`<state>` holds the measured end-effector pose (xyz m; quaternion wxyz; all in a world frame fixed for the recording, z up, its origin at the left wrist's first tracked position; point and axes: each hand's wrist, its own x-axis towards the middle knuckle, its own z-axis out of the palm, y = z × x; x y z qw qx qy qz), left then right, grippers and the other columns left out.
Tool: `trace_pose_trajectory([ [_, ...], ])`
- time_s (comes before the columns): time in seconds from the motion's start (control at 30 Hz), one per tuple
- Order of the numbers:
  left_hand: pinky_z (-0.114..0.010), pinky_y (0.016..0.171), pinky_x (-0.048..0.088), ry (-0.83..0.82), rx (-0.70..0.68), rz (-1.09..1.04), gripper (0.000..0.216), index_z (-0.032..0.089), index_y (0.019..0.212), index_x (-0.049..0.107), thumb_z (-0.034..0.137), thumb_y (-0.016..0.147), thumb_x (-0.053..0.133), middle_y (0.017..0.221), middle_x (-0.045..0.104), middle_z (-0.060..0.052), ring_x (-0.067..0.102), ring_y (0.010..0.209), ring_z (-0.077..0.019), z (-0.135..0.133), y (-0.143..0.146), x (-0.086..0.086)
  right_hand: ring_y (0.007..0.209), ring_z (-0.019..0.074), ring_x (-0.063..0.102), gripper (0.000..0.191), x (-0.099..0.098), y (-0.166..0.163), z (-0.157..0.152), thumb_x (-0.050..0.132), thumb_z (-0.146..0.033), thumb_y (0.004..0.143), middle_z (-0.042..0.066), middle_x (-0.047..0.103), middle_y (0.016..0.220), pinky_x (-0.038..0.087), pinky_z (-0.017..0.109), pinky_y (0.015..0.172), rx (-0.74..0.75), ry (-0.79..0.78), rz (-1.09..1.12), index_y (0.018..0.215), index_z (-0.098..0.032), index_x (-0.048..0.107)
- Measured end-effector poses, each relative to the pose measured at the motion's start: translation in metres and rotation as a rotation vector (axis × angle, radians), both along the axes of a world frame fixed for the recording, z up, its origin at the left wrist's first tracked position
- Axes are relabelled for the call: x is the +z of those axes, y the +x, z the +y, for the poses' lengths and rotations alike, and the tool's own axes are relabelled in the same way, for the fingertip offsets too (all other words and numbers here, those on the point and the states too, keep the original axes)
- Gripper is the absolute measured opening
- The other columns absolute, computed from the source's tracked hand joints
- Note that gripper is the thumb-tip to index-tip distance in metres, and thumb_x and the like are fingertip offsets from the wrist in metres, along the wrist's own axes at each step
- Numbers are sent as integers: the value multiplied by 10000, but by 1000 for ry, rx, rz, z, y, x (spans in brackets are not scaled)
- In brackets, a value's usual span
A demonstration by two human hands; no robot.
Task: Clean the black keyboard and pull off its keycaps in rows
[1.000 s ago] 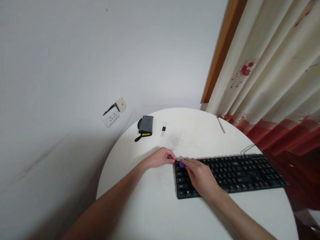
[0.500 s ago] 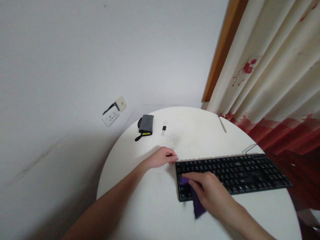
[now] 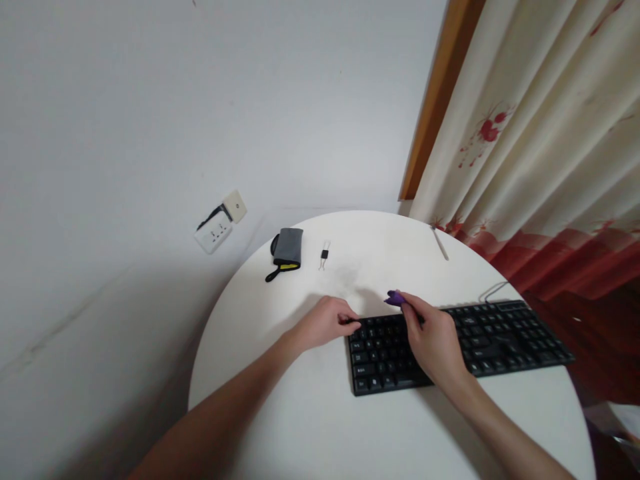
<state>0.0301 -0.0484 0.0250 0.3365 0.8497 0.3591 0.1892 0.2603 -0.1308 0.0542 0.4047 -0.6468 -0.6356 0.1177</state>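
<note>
A black keyboard [image 3: 370, 369] lies on the white round table, its left end towards me. My left hand [image 3: 327, 323] is closed, thumb and fingers pinching the keyboard's far left corner. Over the keyboard's far edge, my right hand [image 3: 436, 337] grips a small purple cloth [image 3: 395, 298] between thumb and fingers. Most of the cloth is bunched up or hidden by the hand, and only its tip sticks out to the left. My right hand and forearm cover part of the keys.
On the white table [image 3: 280, 427], a folded grey cloth pouch [image 3: 289, 247] with a black loop and a black binder clip [image 3: 325, 255] lie farther back. A thin stick-like tool [image 3: 440, 243] rests near the back right rim. A wall socket [image 3: 214, 233] and a curtain [image 3: 540, 133] flank the table.
My right hand has lifted the purple cloth from the keyboard's left keys, away from me to its far edge. The left hand has closed on the keyboard's corner.
</note>
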Motion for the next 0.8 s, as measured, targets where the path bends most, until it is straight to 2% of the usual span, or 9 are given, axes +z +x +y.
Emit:
trace_pose_trajectory([
  [0.1, -222, 640, 430, 20, 46, -9, 188, 180, 887, 795, 303, 869, 654, 795, 727, -42, 619, 691, -140, 6, -2, 2, 928, 256, 743, 339, -6, -9, -4, 451, -229, 967, 99, 757, 1097, 588, 383, 850, 50, 21, -77, 1197, -172, 694],
  [0.2, -223, 641, 441, 3, 90, -37, 194, 172, 881, 795, 314, 864, 664, 806, 733, -51, 630, 707, -147, 12, -5, 1, 1097, 220, 692, 361, -18, -25, -11, 422, -120, 958, 103, 715, 1210, 552, 347, 956, 228, 56, -167, 1206, -152, 682],
  [0.33, -227, 639, 461, -42, 124, -106, 208, 161, 883, 796, 339, 837, 698, 817, 738, -59, 640, 705, -149, 15, -6, -4, 1220, 220, 621, 447, -33, -52, -28, 440, 38, 854, 110, 690, 1260, 490, 349, 1052, 453, 73, -301, 1188, -123, 689],
  [0.43, -227, 634, 472, -83, 136, -150, 211, 150, 851, 791, 341, 826, 707, 810, 730, -64, 640, 704, -148, 15, -5, -6, 1199, 206, 635, 488, -33, -67, -45, 481, 65, 787, 91, 707, 1234, 471, 311, 1065, 608, 63, -248, 1181, -129, 695],
  [0.53, -225, 632, 482, -123, 141, -189, 200, 138, 813, 781, 326, 814, 714, 794, 716, -66, 642, 713, -150, 15, -3, -6, 1126, 183, 675, 458, -21, -72, -56, 486, 33, 811, 55, 738, 1173, 487, 277, 1032, 737, -7, -108, 1148, -177, 715],
  [0.63, -231, 650, 496, -164, 145, -214, 189, 135, 809, 775, 317, 804, 722, 806, 713, -67, 648, 731, -154, 15, -3, -5, 998, 168, 723, 370, -6, -63, -51, 458, -84, 919, 29, 764, 1091, 554, 262, 911, 692, -113, 127, 1121, -226, 733],
  [0.73, -235, 660, 502, -190, 126, -205, 213, 136, 812, 774, 343, 805, 725, 806, 704, -65, 642, 733, -152, 17, -4, -6, 976, 203, 728, 291, 4, -40, -29, 497, -229, 948, 47, 770, 1064, 573, 324, 893, 430, -123, 376, 1093, -216, 750],
  [0.8, -236, 665, 503, -191, 117, -198, 226, 136, 805, 773, 355, 812, 718, 791, 695, -62, 633, 722, -146, 17, -4, -8, 956, 223, 730, 282, 7, -20, -13, 526, -277, 938, 70, 770, 1057, 572, 363, 904, 256, -75, 446, 1075, -189, 755],
])
